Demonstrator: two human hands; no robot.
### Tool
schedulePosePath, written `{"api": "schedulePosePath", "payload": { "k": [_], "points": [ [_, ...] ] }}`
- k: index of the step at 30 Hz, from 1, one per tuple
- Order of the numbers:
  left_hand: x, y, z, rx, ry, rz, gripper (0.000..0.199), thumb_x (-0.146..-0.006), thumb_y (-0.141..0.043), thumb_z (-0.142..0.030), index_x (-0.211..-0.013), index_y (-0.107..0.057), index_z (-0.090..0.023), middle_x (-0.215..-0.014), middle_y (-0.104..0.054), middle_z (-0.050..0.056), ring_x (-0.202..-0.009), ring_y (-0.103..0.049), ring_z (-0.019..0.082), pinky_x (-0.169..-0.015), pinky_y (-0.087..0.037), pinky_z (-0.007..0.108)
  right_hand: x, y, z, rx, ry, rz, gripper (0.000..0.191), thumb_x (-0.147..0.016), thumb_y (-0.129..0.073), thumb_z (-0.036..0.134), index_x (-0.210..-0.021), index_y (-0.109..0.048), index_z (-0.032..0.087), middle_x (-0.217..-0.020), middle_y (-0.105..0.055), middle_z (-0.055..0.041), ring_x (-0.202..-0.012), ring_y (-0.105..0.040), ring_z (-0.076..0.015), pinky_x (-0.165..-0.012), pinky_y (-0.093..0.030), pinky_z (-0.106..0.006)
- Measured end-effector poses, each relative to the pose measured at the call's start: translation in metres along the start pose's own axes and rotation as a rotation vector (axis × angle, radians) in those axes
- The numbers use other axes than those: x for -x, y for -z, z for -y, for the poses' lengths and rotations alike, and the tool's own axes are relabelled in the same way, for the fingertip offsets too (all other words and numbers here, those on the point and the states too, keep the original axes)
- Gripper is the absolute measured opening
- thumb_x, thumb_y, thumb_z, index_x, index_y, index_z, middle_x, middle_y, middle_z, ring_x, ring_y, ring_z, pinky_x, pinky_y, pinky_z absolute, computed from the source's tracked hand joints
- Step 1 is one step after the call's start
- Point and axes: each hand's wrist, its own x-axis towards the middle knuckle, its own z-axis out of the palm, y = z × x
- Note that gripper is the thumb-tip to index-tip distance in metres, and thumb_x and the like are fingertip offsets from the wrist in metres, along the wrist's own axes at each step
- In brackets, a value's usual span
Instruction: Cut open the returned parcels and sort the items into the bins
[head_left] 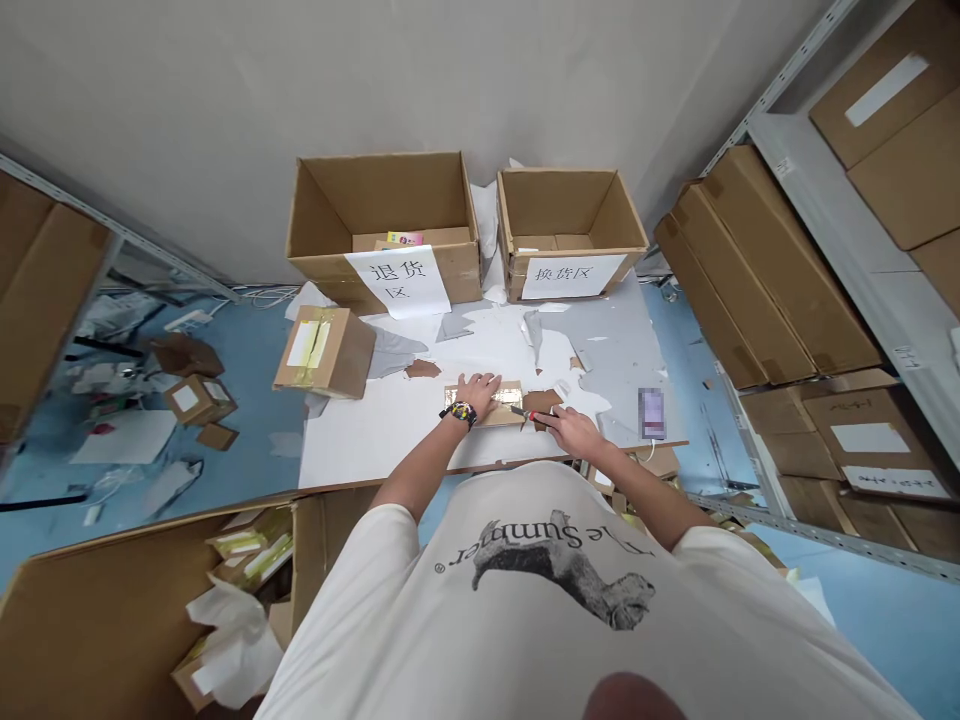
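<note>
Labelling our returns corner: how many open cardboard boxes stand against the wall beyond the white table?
2: the left open cardboard box, signed 退货区, and the right open cardboard box, signed 换货区, side by side.

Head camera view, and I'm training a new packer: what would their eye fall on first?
Two open cardboard boxes stand out first at the far end of the white table, each with a white Chinese paper sign on its front. Mid-table, the left hand lies on a flat taped parcel, and the right hand grips a small dark tool beside it.
</note>
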Motion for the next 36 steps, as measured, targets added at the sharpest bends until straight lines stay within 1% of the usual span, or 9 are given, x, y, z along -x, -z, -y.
{"api": "schedulePosePath", "payload": {
  "k": [3, 8, 16, 21, 24, 26, 28, 32, 36],
  "points": [
    [0.004, -0.007, -0.002, -0.009, -0.011, -0.011, 0.074, -0.109, -0.06, -0.038, -0.181, -0.042, -0.035, -0.169, -0.061, 0.017, -0.152, -0.056, 0.041, -0.132, -0.033, 0.066, -0.001, 0.002, -0.005, 0.002, 0.032, -0.018, 0.06, -0.12, -0.044, 0.03, -0.178, -0.05, 0.04, -0.15, -0.067, -0.0136, -0.126, -0.068, -0.0304, -0.099, -0.054, -0.037],
    [0.011, -0.021, 0.0, 0.08, -0.033, -0.097, 0.067, -0.113, -0.046, -0.036, -0.179, -0.046, -0.029, -0.171, -0.059, 0.02, -0.155, -0.055, 0.04, -0.134, -0.03, 0.063, -0.005, -0.006, -0.016, -0.026, 0.06, -0.057, 0.06, -0.12, -0.042, 0.031, -0.179, -0.049, 0.04, -0.144, -0.068, -0.0142, -0.126, -0.068, -0.0311, -0.098, -0.055, -0.037],
    [0.01, -0.024, 0.01, 0.219, -0.096, -0.136, 0.06, -0.114, -0.048, -0.037, -0.171, -0.059, -0.025, -0.165, -0.067, 0.018, -0.152, -0.061, 0.035, -0.136, -0.038, 0.056, -0.029, -0.026, -0.004, 0.029, 0.041, -0.079, 0.068, -0.116, -0.042, 0.023, -0.182, -0.043, 0.041, -0.145, -0.067, -0.0165, -0.124, -0.064, -0.0325, -0.097, -0.055, -0.039],
    [0.005, -0.023, 0.013, 0.235, -0.117, -0.15, 0.054, -0.116, -0.042, -0.035, -0.163, -0.065, -0.024, -0.159, -0.071, 0.017, -0.147, -0.065, 0.033, -0.132, -0.045, 0.055, -0.029, -0.026, -0.033, 0.042, -0.079, -0.135, 0.07, -0.115, -0.042, 0.021, -0.182, -0.044, 0.04, -0.148, -0.067, -0.0177, -0.12, -0.063, -0.0341, -0.1, -0.055, -0.042],
    [0.005, -0.02, 0.014, 0.242, -0.144, -0.178, 0.052, -0.116, -0.044, -0.038, -0.161, -0.067, -0.024, -0.161, -0.07, 0.016, -0.149, -0.064, 0.033, -0.134, -0.044, 0.056, -0.034, -0.021, -0.052, -0.113, -0.12, -0.198, 0.063, -0.117, -0.04, 0.027, -0.178, -0.052, 0.037, -0.143, -0.071, -0.0159, -0.12, -0.065, -0.0332, -0.102, -0.056, -0.042],
    [0.009, -0.02, 0.014, 0.236, -0.18, -0.202, 0.049, -0.116, -0.046, -0.04, -0.157, -0.07, -0.026, -0.162, -0.07, 0.015, -0.151, -0.062, 0.032, -0.137, -0.04, 0.056, -0.039, -0.02, -0.058, -0.335, -0.17, -0.263, 0.061, -0.117, -0.038, 0.029, -0.175, -0.055, 0.032, -0.137, -0.075, -0.0138, -0.118, -0.069, -0.0305, -0.101, -0.058, -0.04],
    [0.018, -0.021, 0.012, 0.229, -0.226, -0.206, 0.044, -0.117, -0.048, -0.043, -0.149, -0.075, -0.028, -0.161, -0.071, 0.012, -0.151, -0.062, 0.031, -0.14, -0.035, 0.056, -0.043, -0.024, -0.059, -0.613, -0.233, -0.296, 0.061, -0.116, -0.033, 0.029, -0.171, -0.058, 0.025, -0.126, -0.079, -0.0117, -0.106, -0.073, -0.0266, -0.095, -0.062, -0.038],
    [0.038, -0.026, 0.009, 0.223, -0.25, -0.178, 0.04, -0.109, -0.067, -0.055, -0.14, -0.078, -0.032, -0.165, -0.067, 0.012, -0.159, -0.055, 0.034, -0.144, -0.023, 0.063, -0.038, -0.041, -0.051, -0.998, -0.255, -0.219, 0.059, -0.109, -0.036, 0.03, -0.157, -0.067, 0.017, -0.096, -0.08, -0.0073, -0.076, -0.071, -0.0207, -0.074, -0.063, -0.032],
    [0.047, -0.025, 0.004, 0.216, -0.193, -0.123, 0.066, -0.097, -0.086, -0.053, -0.158, -0.067, -0.035, -0.178, -0.055, 0.011, -0.172, -0.038, 0.038, -0.145, -0.013, 0.069, -0.027, -0.057, -0.045, -1.073, -0.228, -0.129, 0.052, -0.104, -0.048, 0.034, -0.144, -0.076, 0.017, -0.081, -0.076, -0.0037, -0.068, -0.069, -0.0184, -0.065, -0.06, -0.027]
  ]
}}
